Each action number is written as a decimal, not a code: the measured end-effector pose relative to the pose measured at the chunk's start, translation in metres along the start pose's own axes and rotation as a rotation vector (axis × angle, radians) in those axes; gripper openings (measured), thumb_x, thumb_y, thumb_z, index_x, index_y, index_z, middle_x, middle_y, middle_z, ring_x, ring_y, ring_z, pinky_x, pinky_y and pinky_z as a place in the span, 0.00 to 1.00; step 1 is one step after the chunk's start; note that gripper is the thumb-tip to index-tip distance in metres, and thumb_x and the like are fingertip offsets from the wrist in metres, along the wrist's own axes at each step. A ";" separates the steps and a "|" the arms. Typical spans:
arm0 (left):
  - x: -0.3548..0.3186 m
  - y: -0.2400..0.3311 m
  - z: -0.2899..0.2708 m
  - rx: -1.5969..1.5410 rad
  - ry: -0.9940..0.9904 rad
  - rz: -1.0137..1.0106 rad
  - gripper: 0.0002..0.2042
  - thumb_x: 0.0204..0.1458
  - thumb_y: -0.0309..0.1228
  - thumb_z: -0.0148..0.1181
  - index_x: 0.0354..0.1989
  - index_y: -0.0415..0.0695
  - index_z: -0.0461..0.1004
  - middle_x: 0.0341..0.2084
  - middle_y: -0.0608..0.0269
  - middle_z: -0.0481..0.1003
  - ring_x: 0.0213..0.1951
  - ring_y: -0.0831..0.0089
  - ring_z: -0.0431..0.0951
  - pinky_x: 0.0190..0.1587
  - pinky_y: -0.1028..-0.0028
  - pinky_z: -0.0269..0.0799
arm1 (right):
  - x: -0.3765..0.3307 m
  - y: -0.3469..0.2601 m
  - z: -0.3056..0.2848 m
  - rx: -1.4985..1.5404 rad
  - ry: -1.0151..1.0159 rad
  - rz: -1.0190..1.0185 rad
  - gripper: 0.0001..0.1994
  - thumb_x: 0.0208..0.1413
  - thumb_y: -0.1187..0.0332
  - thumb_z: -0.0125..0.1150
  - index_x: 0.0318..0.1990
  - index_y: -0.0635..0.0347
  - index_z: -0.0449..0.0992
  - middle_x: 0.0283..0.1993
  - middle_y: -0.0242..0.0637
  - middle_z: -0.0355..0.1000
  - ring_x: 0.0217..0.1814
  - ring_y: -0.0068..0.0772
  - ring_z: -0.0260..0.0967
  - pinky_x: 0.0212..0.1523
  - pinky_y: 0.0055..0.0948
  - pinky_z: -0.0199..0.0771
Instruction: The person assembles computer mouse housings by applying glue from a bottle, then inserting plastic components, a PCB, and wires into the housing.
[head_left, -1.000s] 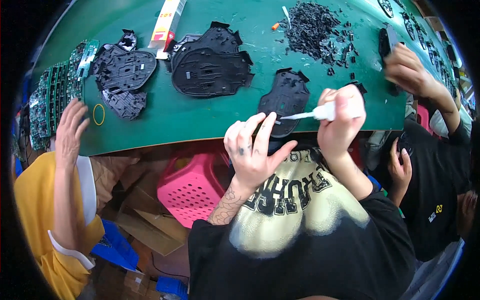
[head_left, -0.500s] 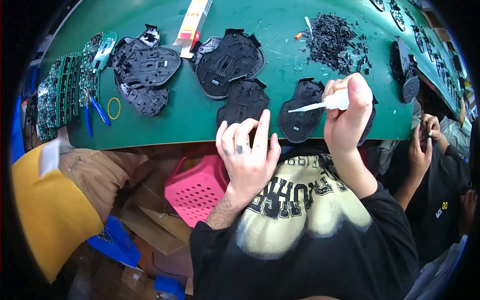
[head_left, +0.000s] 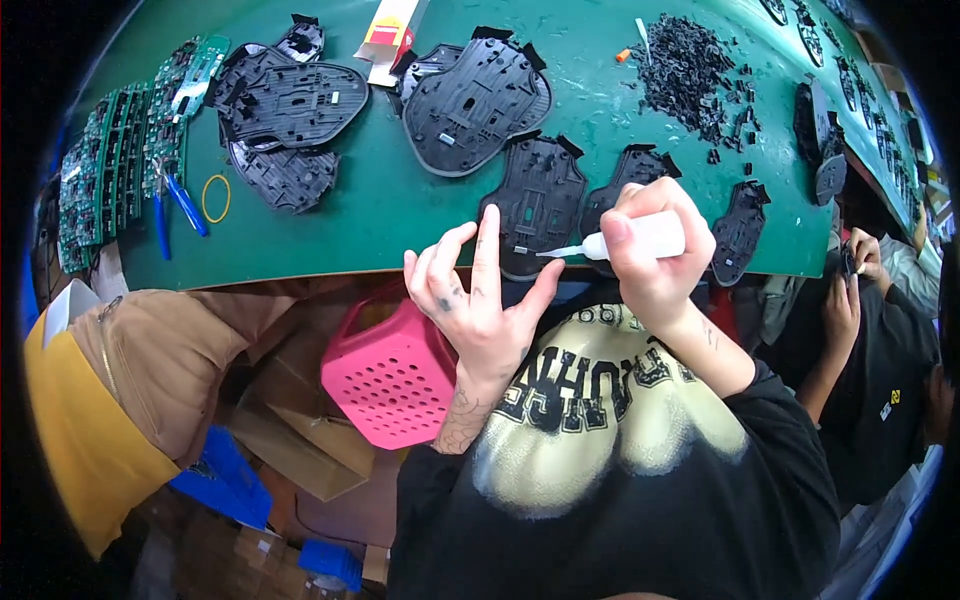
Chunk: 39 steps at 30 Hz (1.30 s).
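Observation:
A white squeeze bottle with a thin nozzle [head_left: 648, 236], which looks like a glue bottle, is gripped in my closed right hand [head_left: 665, 265]. Its tip points left, at the lower part of a black plastic shell [head_left: 538, 190] by the table's near edge. My left hand [head_left: 475, 305] has its fingers spread, with the index finger along that shell's left side and the thumb near its bottom edge. Partly behind my right hand lies another black shell [head_left: 606, 200], and a narrower one [head_left: 740, 230] rests to the right of it.
Larger black shells [head_left: 475, 105] and a stack of them [head_left: 295, 105] lie on the green table [head_left: 370, 225]. Small black parts [head_left: 690, 75] form a pile at the back. Circuit boards [head_left: 110, 165], blue-handled pliers [head_left: 180, 205] and a pink basket [head_left: 385, 375] are leftward. A co-worker's hands [head_left: 845, 300] are at right.
The shell by my left hand has come out from beside the larger shell, rightward. My right hand has lowered and moved left with the bottle, whose tip has left the other shell.

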<state>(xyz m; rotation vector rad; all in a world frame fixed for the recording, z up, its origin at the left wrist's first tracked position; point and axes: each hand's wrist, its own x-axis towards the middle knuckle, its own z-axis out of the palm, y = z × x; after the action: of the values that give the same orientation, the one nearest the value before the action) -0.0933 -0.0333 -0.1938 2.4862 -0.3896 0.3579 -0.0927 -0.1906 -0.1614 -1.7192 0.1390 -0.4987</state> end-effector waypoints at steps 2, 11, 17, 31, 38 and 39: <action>-0.001 -0.002 0.002 -0.011 0.016 0.006 0.33 0.35 0.47 0.70 0.52 0.46 0.71 0.44 0.63 0.64 0.49 0.62 0.60 0.58 0.54 0.50 | 0.000 -0.001 0.002 -0.018 -0.009 0.017 0.09 0.44 0.71 0.68 0.23 0.63 0.71 0.20 0.29 0.69 0.20 0.14 0.66 0.19 0.16 0.62; -0.002 0.000 0.005 -0.027 0.036 0.014 0.33 0.35 0.48 0.70 0.52 0.46 0.72 0.44 0.62 0.64 0.49 0.63 0.60 0.57 0.55 0.51 | 0.002 0.005 0.003 -0.145 -0.054 -0.115 0.10 0.41 0.70 0.70 0.23 0.62 0.72 0.19 0.32 0.70 0.18 0.21 0.68 0.19 0.19 0.64; -0.002 -0.001 0.005 -0.024 0.037 0.023 0.33 0.35 0.48 0.70 0.51 0.46 0.72 0.43 0.63 0.64 0.48 0.63 0.61 0.57 0.55 0.52 | 0.001 0.006 0.004 -0.173 -0.064 -0.150 0.11 0.39 0.70 0.71 0.22 0.62 0.72 0.19 0.33 0.70 0.18 0.24 0.68 0.19 0.21 0.65; -0.009 -0.010 0.016 -0.096 0.163 0.081 0.31 0.41 0.51 0.64 0.50 0.40 0.71 0.45 0.58 0.63 0.48 0.62 0.61 0.56 0.55 0.53 | 0.002 0.004 -0.006 0.295 0.175 0.075 0.06 0.50 0.73 0.63 0.28 0.62 0.70 0.22 0.30 0.69 0.19 0.17 0.65 0.19 0.16 0.62; -0.069 -0.079 0.064 -0.856 0.459 -0.587 0.19 0.57 0.36 0.41 0.52 0.36 0.61 0.47 0.52 0.62 0.43 0.68 0.64 0.49 0.71 0.59 | 0.003 0.002 -0.072 0.688 0.217 0.136 0.15 0.53 0.68 0.59 0.45 0.67 0.69 0.36 0.40 0.73 0.37 0.28 0.71 0.38 0.24 0.69; -0.081 -0.093 0.084 -0.824 0.396 -0.921 0.20 0.58 0.35 0.41 0.54 0.36 0.59 0.49 0.55 0.64 0.47 0.69 0.64 0.49 0.72 0.58 | -0.002 0.005 -0.082 0.636 0.237 0.113 0.19 0.52 0.70 0.59 0.50 0.67 0.68 0.42 0.42 0.73 0.42 0.30 0.70 0.44 0.26 0.67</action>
<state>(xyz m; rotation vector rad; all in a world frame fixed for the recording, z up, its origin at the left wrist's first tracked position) -0.1211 0.0057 -0.3349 1.5032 0.6444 0.2171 -0.1263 -0.2654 -0.1565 -1.0247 0.2195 -0.5855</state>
